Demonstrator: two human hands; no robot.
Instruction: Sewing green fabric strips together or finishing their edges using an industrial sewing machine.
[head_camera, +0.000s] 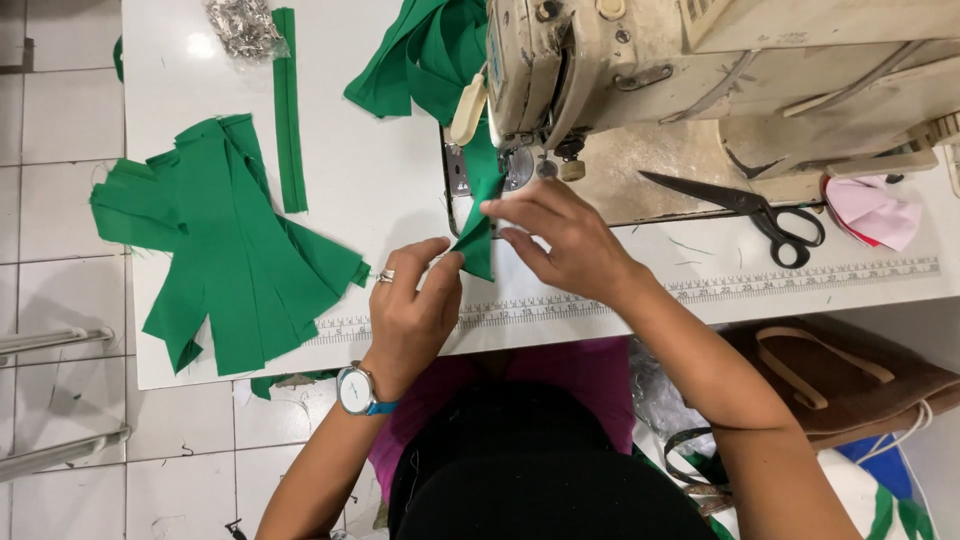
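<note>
A wristwatch (356, 390) with a white face and blue strap is being worn on the left wrist, nearest the camera, and a ring is being worn on the left hand (415, 305). A narrow green fabric strip (483, 215) is being pinched at its lower end between the fingers (447, 262) of the left hand, just above the measuring tape (780, 280) that is running along the front edge of the white counter (380, 170). The same strip is being pressed flat by the right hand (560, 240), whose fingers (500, 208) are being laid on the cloth rather than clenched around it. The strip is being led upward under the needle area of the cream sewing machine (700, 70). To the left, a fanned pile of green fabric pieces (225, 250) is lying on the counter, well apart from the hands. Black scissors (760, 212) are resting to the right beside the machine base, with pink cloth (875, 210) just beyond them. Farther back, a single green strip (288, 110), a heap of silver metal clips (245, 25) and a bundle of green fabric (420, 55) are lying.
</note>
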